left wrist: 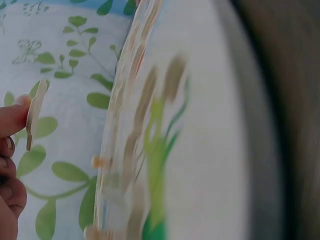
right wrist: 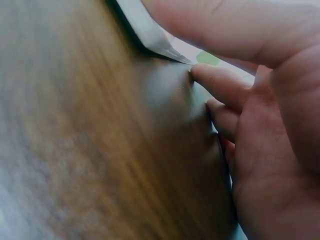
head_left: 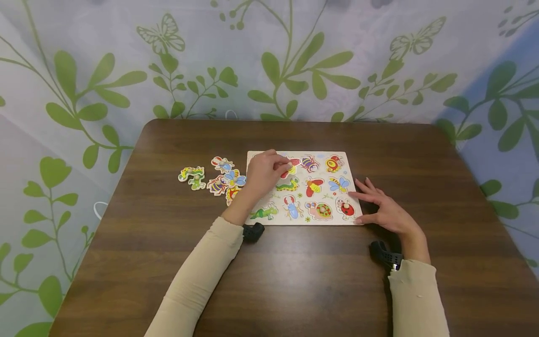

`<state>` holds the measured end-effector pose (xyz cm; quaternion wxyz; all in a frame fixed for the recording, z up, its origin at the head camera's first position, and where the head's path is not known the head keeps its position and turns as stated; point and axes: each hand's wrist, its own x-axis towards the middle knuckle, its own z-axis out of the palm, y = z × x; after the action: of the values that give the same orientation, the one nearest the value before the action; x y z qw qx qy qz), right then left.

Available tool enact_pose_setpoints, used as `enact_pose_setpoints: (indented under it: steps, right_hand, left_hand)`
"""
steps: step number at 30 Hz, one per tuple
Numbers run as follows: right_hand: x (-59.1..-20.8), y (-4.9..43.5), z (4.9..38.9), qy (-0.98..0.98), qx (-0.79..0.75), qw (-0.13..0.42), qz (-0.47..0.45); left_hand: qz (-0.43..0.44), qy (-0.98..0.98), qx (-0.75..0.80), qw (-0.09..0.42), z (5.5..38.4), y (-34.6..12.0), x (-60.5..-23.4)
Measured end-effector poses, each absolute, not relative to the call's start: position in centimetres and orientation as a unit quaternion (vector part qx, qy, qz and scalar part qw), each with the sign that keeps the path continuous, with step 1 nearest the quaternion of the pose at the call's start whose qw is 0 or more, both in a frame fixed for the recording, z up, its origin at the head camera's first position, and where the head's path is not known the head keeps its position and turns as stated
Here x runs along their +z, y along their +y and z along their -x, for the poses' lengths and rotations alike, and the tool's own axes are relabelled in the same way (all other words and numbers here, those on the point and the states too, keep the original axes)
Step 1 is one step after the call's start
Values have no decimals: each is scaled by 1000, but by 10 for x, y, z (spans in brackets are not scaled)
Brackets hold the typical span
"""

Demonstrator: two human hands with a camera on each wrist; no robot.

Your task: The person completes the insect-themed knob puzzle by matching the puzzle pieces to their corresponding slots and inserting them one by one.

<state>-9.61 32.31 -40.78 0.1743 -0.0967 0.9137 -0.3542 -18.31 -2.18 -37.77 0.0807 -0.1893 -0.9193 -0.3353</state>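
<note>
Left hand (head_left: 263, 174) pinches a thin, pale-edged wooden piece (left wrist: 35, 116) above the rectangular board (head_left: 280, 221), centre frame

Left fingers nearly together on it; right hand (head_left: 389, 213) spread, touching the board's right edge, gripping nothing; off-angle, the piece might slip; the smooth worktop (head_left: 316, 281) could let the board slide.

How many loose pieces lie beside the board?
6 visible: caterpillar, green bug leftmost; stag beetle rearmost; spider central; blue-winged bug, red piece nearest board; left forearm may hide more.
</note>
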Motion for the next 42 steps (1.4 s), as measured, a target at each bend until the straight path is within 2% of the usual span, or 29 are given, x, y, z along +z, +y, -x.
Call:
enact_pose_setpoints:
  steps: [4, 11, 27, 34, 42]
  right_hand:
    - [-409, 324, 95, 912, -360, 174, 95]
    - [-409, 324, 96, 913, -358, 172, 97]
    - [-402, 319, 92, 915, -357, 166, 92]
    - [-407, 321, 93, 915, -354, 162, 105]
    - [-406, 323, 93, 914, -356, 160, 109]
  left_hand:
    - [213, -923, -314, 70, 178, -2, -381]
    - [220, -940, -259, 11, 169, 22, -384]
    - [218, -945, -244, -20, 169, 49, -388]
    - [185, -951, -245, -42, 171, 51, -394]
    - [193, -951, -238, -47, 172, 52, -396]
